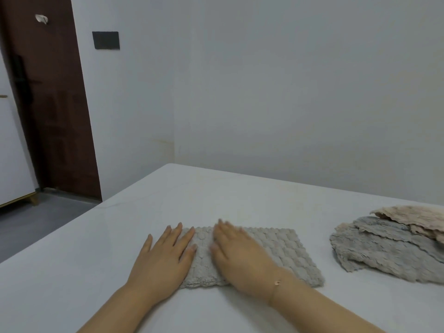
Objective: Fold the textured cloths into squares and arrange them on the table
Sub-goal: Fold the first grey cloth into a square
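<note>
A grey bumpy cloth (pixel 264 253) lay flat on the white bench (pixel 96 272), near the front edge & about in the middle. It looked folded into a long shape, wider than deep. Both hands were on its left part. The left hand (pixel 165 255) lay flat w/ fingers straight and spread; the fingers pressed on the cloth's left edge, the palm sat partly on the bench. It held nothing. The right hand (pixel 237 255) also lay flat, fingers straight, palm down on the cloth just beside the left hand. It held nothing too. Its fingertips looked blurry. A thin bracelet (pixel 277 282) sat on the right wrist.

Well apart, at the right side of the bench, was a messy pile of cloths (pixel 389 251): grey ones below, a beige one (pixel 415 219) on top, not folded.

Behind the bench were a plain wall, a dark brown door (pixel 50 97) at the left & a black plate (pixel 106 40) on the wall next to it.
</note>
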A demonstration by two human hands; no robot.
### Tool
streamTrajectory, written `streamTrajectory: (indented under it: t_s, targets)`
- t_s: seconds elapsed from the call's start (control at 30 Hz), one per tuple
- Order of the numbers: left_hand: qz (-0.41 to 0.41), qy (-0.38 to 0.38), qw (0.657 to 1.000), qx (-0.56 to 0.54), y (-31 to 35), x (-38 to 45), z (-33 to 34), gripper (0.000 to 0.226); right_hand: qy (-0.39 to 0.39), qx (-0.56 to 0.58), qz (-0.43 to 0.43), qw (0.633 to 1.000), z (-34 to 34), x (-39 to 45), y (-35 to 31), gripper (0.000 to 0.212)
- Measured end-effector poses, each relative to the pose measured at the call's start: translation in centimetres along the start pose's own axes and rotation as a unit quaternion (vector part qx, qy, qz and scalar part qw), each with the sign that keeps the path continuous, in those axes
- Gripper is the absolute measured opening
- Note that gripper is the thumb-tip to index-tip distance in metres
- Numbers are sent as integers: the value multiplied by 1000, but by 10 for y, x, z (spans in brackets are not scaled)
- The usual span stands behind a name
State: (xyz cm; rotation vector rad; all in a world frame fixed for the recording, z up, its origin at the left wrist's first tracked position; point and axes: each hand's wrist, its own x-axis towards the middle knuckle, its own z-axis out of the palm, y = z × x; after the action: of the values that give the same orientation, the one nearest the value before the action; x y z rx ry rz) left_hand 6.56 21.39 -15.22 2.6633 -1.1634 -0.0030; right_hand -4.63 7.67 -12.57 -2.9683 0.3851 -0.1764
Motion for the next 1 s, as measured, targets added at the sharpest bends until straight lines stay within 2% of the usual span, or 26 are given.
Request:
streamTrajectory:
  t_s: [0.1, 0.23, 0.43, 0.53, 0.6, 0.7, 0.77, 0.9, 1.0]
  targets:
    - [-2, -1, 1000, 0, 0, 0, -1, 55, 24, -4, -8, 1000, 25, 6, -7, 92]
    - [2, 0, 1000, -9, -1, -1, -1, 52, 17, -9, 19, 1000, 17, -9, 28, 92]
    - [3, 2, 1000, -11, -2, 0, -1, 52, -20, -24, 87, 996, -6, -46, 106, 113]
    - [-16, 19, 1000, -18, -1, -1, 0, 58, -37, 8, 105, 994, -12, -58, 119, 99]
    - [-70, 75, 994, -35, 0, -3, -3, 66, -26, 13, 112, 993, -11, -60, 117, 83]
    - [-137, 163, 977, -17, 3, -7, -10, 57, -13, 16, 119, 993, -8, -61, 116, 72]
    - [-163, 153, 975, 17, 8, -11, -13, 59, 2, 25, 121, 992, -7, -62, 119, 78]
    - [-176, 96, 979, 41, 18, -15, -12, 58, 47, 48, 78, 995, -6, -65, 119, 65]
    - [-155, 72, 985, -37, 19, -12, -14, 46, 47, 57, 29, 997, -2, -64, 122, 82]
